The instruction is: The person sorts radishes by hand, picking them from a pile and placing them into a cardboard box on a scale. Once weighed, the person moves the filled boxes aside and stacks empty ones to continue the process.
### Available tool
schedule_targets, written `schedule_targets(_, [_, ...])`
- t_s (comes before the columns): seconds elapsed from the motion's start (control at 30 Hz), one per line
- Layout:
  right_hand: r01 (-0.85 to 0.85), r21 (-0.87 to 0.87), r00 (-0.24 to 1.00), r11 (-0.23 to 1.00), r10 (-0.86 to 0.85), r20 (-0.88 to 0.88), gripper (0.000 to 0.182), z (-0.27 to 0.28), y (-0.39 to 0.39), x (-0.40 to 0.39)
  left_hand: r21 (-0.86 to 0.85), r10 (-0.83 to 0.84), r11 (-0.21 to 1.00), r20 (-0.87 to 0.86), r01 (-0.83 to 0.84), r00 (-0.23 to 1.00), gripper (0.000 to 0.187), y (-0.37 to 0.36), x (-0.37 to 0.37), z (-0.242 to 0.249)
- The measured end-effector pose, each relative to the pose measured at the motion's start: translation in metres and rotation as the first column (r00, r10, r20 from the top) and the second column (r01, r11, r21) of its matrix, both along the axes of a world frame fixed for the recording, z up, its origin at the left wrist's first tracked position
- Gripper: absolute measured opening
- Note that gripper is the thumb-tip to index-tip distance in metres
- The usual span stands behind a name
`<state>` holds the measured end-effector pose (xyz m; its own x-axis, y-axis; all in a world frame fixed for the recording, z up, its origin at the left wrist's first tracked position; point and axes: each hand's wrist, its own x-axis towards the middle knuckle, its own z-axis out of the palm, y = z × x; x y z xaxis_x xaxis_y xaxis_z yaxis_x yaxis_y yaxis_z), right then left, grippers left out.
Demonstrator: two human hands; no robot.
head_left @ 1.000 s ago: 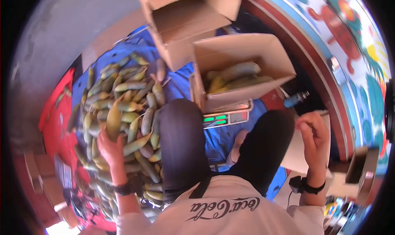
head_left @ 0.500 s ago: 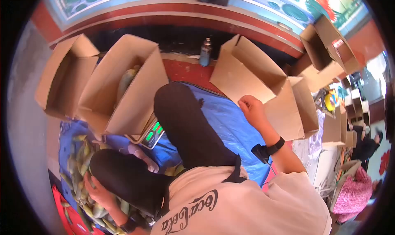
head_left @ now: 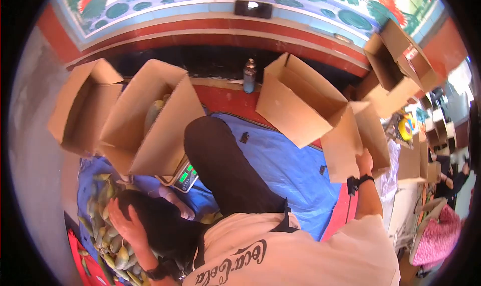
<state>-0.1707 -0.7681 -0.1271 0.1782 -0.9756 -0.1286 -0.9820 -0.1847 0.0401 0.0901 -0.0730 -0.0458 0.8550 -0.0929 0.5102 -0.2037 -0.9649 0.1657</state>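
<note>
I sit on a blue tarp (head_left: 290, 161) with my dark-trousered legs drawn up. My right hand (head_left: 365, 162) grips the flap of an empty cardboard box (head_left: 300, 103), which is tilted with its opening facing up and right; the flap hides most of the fingers. My left hand (head_left: 126, 225) lies with fingers apart at the edge of my left knee, on a pile of green oblong fruits (head_left: 107, 236) at the lower left. It holds nothing that I can see.
A box with green fruits (head_left: 150, 118) stands on a digital scale (head_left: 186, 176), with another open box (head_left: 82, 105) to its left. A bottle (head_left: 249, 75) stands by the painted wall. More boxes (head_left: 396, 60) are stacked at right, where another person (head_left: 438, 236) sits.
My view has swung from the fruit pile to the boxes. My left hand put down the fruit it held up. My right hand took hold of the empty box, which shifted right and tilted.
</note>
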Motion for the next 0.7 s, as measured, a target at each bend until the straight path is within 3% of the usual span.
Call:
schedule_targets(0.03, [-0.225, -0.104, 0.974, 0.969, 0.221, -0.043, 0.032, -0.051, -0.043, -0.031, 0.027, -0.022, 0.999, -0.010, 0.022, 1.000, 0.041, -0.003, 0.000, 0.000])
schedule_targets(0.07, [-0.693, 0.053, 0.635, 0.719, 0.644, -0.426, 0.026, -0.075, -0.072, -0.050, 0.061, -0.021, 0.998, -0.015, 0.022, 1.000, 0.042, -0.002, -0.002, 0.002])
schedule_targets(0.1, [-0.522, -0.058, 0.841, 0.851, 0.502, -0.203, 0.024, -0.078, -0.063, -0.045, 0.050, -0.010, 0.999, -0.009, 0.010, 1.000, 0.042, -0.004, -0.004, 0.007])
schedule_targets(0.17, [-0.699, -0.048, 0.669, 0.714, 0.628, -0.396, 0.021, -0.100, -0.077, -0.054, 0.004, -0.007, 1.000, -0.015, 0.008, 1.000, 0.040, -0.013, -0.002, 0.015])
schedule_targets(0.2, [-0.820, -0.016, 0.506, 0.571, 0.713, -0.485, 0.020, -0.089, -0.069, -0.054, -0.032, -0.024, 0.999, -0.030, 0.023, 0.999, 0.039, -0.013, 0.001, 0.019])
schedule_targets(0.23, [-0.612, -0.022, 0.755, 0.791, 0.576, -0.313, 0.025, -0.088, -0.064, -0.051, -0.033, -0.013, 0.999, -0.034, 0.012, 0.999, 0.038, -0.011, 0.003, 0.019])
schedule_targets(0.27, [-0.511, -0.113, 0.848, 0.852, 0.478, -0.229, 0.033, -0.112, -0.085, -0.069, -0.035, -0.009, 0.999, -0.039, 0.008, 0.999, 0.037, -0.011, 0.006, 0.019])
schedule_targets(0.33, [-0.367, -0.087, 0.909, 0.926, 0.377, 0.178, 0.042, -0.074, -0.051, -0.066, -0.024, -0.028, 0.999, -0.041, 0.027, 0.999, 0.032, -0.011, 0.014, 0.022])
schedule_targets(0.4, [-0.184, -0.037, 0.926, 0.982, 0.185, 0.329, 0.042, -0.030, -0.015, -0.049, -0.030, -0.051, 0.998, -0.057, 0.050, 0.997, 0.031, -0.009, 0.023, 0.020])
schedule_targets(0.53, [-0.176, -0.175, 0.908, 0.969, 0.229, 0.351, 0.043, -0.015, -0.029, -0.083, 0.027, -0.056, 0.998, -0.123, 0.060, 0.991, 0.030, -0.013, 0.036, 0.019])
schedule_targets(0.6, [-0.108, -0.456, 0.947, 0.883, 0.230, 0.222, 0.042, 0.015, -0.021, -0.085, 0.087, -0.033, 0.995, -0.210, 0.052, 0.977, 0.030, -0.016, 0.037, 0.023])
schedule_targets(0.7, [-0.162, -0.567, 0.908, 0.808, 0.347, 0.235, 0.042, 0.087, 0.038, -0.069, 0.072, -0.081, 0.993, -0.162, 0.094, 0.983, 0.029, -0.016, 0.040, 0.023])
